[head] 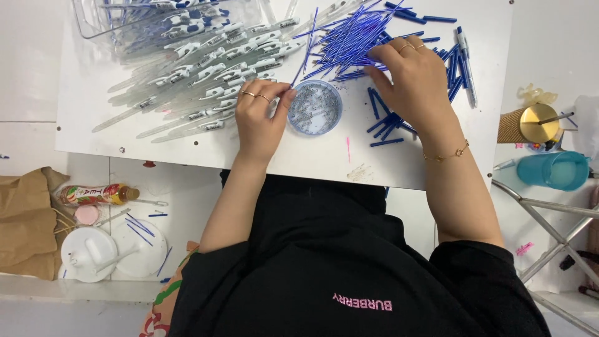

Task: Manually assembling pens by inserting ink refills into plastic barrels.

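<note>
My left hand (pixel 262 115) rests on the white board (pixel 156 140) with its fingertips at the left rim of a small round blue dish (pixel 315 107) that holds several tiny springs. Whether it pinches anything I cannot tell. My right hand (pixel 409 75) lies palm down on a heap of thin blue pen refills (pixel 349 40), fingers spread over them. To the left lies a pile of clear pen barrels with white clips (pixel 206 68). Short blue pen parts (pixel 384 122) are scattered below my right hand.
A clear plastic bin (pixel 125 19) of pens stands at the top left. On the floor at the left are a brown paper bag (pixel 25 218), a small bottle (pixel 93 195) and white lids (pixel 115 249). A gold-lidded cup (pixel 530 125) and a teal cup (pixel 555 170) stand at the right.
</note>
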